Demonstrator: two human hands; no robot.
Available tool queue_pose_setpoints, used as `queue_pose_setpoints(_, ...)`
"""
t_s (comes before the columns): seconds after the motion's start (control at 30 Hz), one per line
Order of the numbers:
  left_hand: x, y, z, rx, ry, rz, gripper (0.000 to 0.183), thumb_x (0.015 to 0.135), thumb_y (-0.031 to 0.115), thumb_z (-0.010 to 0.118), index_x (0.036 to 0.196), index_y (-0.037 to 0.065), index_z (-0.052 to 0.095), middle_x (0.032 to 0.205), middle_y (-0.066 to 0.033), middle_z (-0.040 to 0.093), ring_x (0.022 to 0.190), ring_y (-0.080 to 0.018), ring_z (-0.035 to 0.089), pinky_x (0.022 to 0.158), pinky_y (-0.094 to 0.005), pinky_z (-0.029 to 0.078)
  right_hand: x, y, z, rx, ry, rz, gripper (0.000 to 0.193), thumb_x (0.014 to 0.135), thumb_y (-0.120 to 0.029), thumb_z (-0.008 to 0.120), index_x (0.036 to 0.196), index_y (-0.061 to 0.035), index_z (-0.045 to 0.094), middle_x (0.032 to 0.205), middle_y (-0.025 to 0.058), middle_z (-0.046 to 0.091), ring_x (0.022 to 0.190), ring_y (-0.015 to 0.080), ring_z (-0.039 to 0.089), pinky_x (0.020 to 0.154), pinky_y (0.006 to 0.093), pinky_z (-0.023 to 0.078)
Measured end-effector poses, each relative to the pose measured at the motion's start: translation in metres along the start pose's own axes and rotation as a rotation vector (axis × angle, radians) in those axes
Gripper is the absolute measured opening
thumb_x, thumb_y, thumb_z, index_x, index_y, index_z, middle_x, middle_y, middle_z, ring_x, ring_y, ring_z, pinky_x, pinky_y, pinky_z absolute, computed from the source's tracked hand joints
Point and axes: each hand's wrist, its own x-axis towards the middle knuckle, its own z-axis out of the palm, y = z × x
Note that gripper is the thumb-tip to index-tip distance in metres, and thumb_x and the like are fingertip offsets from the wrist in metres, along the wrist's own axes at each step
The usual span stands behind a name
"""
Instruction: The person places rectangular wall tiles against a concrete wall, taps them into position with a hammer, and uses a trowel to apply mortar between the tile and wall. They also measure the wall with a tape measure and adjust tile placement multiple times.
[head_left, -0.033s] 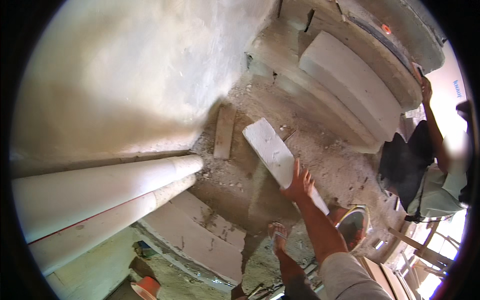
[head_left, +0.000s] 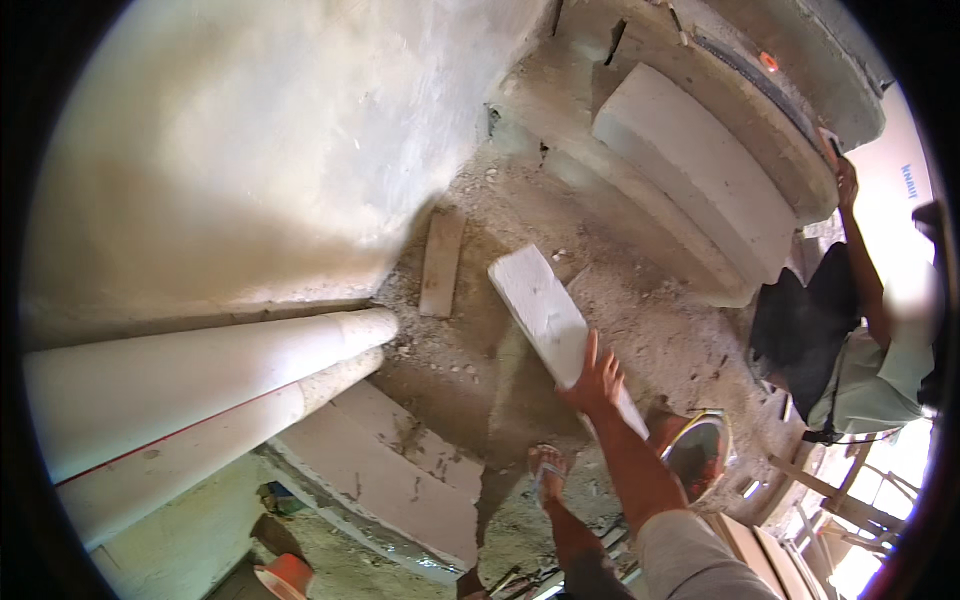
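Blown-out glare at right — dim floor [head_left: 640,315], patchily lit wall [head_left: 270,130], black fisheye rim

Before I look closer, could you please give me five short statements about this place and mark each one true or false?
1. The right hand touches the white block. True.
2. The bucket is left of the white block in the picture. False: the bucket is to its right.
3. Two pipes run side by side. True.
4. The plank lies on top of the white block. False: the plank lies apart, to its left.
5. An orange tub shows at lower left. True.
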Motion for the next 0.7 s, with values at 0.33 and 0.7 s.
queue_pose_setpoints(0.33,0.043,-0.030,0.018,0.448,0.038,0.185,0.036,0.089,0.020,0.057,0.123,0.009,0.060,0.109,-0.0094,0.064,0.095,-0.0234,0.056,0.083,-0.0368,0.044,-0.081,0.073,0.071,0.054,0.026,0.072,0.130,0.062,-0.049,0.083,0.152,-0.0067,0.000,0.146,0.0312,0.021,0.137,0.0448,0.023,0.109,0.0571,0.024)
queue_pose_setpoints(0.7,0.056,-0.056,0.029,0.525,-0.041,0.407,0.043,0.082,0.008,0.060,0.124,0.010,0.059,0.116,-0.0129,0.061,0.100,-0.0337,0.052,0.089,-0.0457,0.039,-0.037,0.083,-0.008,-0.575,-0.113,-0.962,0.084,0.082,-0.030,0.065,0.152,-0.0169,0.021,0.157,0.0138,0.017,0.145,0.0329,0.018,0.113,0.0570,0.019)
